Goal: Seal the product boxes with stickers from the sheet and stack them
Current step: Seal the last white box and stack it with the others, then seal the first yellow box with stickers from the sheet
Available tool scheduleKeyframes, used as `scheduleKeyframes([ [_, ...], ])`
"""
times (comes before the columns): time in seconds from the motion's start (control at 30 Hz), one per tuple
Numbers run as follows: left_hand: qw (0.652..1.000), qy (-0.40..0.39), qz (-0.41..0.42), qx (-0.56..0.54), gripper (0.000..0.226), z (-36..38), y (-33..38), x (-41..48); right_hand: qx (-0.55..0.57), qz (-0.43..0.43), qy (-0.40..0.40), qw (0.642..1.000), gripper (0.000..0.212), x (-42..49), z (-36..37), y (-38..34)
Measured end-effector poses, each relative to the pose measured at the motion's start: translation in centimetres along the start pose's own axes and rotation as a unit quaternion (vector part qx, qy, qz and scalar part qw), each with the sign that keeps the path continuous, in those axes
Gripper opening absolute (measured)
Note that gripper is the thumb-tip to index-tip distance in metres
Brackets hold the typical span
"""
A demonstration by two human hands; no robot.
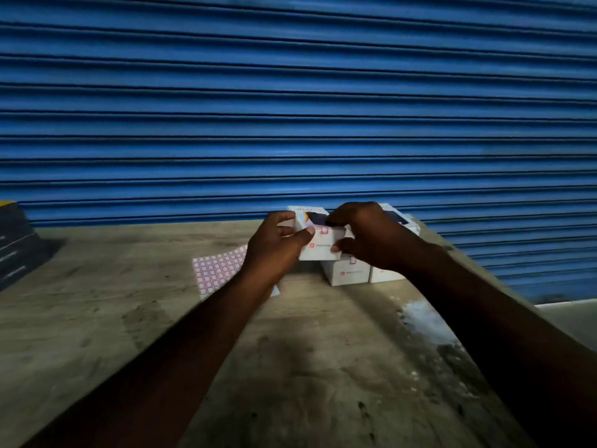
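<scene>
A pink-gridded white sticker sheet [219, 273] lies on the worn wooden table [307, 350]. Just beyond, left hand [274, 244] and right hand [361, 237], fingers curled, both grip a small white cardboard box [319, 245]; its red logo shows, lettering blurred. Two matching boxes [349, 273] sit behind

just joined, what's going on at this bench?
A person holds one white product box in both hands above the wooden table. The left hand grips its left end. The right hand pinches its right end, fingers at the top flap. A pinkish sticker seems to sit on that flap's edge. The sticker sheet lies flat to the left. Two more white boxes sit side by side just beneath.
</scene>
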State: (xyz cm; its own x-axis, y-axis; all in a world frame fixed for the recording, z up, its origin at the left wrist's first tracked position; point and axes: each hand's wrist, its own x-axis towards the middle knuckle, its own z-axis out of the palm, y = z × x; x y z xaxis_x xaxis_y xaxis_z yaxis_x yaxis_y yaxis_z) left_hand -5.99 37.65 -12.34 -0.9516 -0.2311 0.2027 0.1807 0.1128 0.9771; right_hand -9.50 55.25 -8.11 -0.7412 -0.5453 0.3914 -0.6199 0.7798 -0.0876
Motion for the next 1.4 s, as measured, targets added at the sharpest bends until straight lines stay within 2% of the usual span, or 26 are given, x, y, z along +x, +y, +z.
scheduleKeyframes([
  [0.17,0.999,0.016,0.02,0.028,0.026,3.2,0.4,0.2,-0.033,0.001,-0.003,0.999,0.048,0.0,-1.2,2.2],
  [0.33,0.998,0.026,0.035,0.055,0.028,4.9,-0.5,0.1,-0.159,0.014,0.007,0.987,0.054,-0.6,-0.7,3.6],
  [0.5,0.991,0.033,0.077,0.108,0.029,5.3,-1.0,0.1,-0.15,0.024,0.024,0.988,0.059,-0.8,0.0,4.1],
  [0.67,0.991,0.01,0.083,0.108,0.032,5.4,-1.4,0.4,-0.153,0.042,0.026,0.987,0.064,-1.1,0.4,4.5],
  [0.97,0.994,-0.036,0.051,0.095,0.039,3.7,-1.7,0.3,-0.099,0.074,0.029,0.992,0.067,-2.0,-0.1,3.3],
  [1.07,0.989,-0.032,0.058,0.133,0.033,1.7,-1.7,-0.3,-0.058,0.026,0.095,0.993,0.056,-2.2,0.3,0.9],
  [1.17,0.975,-0.009,0.088,0.202,0.026,-1.9,-1.8,-1.6,0.049,-0.034,0.184,0.981,0.038,-2.4,2.3,-2.5],
  [1.23,0.965,0.005,0.1,0.242,0.023,-5.4,-2.0,-2.6,0.107,-0.045,0.174,0.978,0.033,-2.0,4.2,-5.1],
  [1.4,0.95,0.05,0.086,0.296,0.028,-14.8,-2.8,-5.2,0.22,-0.032,0.074,0.972,0.04,0.4,8.9,-12.3],
])
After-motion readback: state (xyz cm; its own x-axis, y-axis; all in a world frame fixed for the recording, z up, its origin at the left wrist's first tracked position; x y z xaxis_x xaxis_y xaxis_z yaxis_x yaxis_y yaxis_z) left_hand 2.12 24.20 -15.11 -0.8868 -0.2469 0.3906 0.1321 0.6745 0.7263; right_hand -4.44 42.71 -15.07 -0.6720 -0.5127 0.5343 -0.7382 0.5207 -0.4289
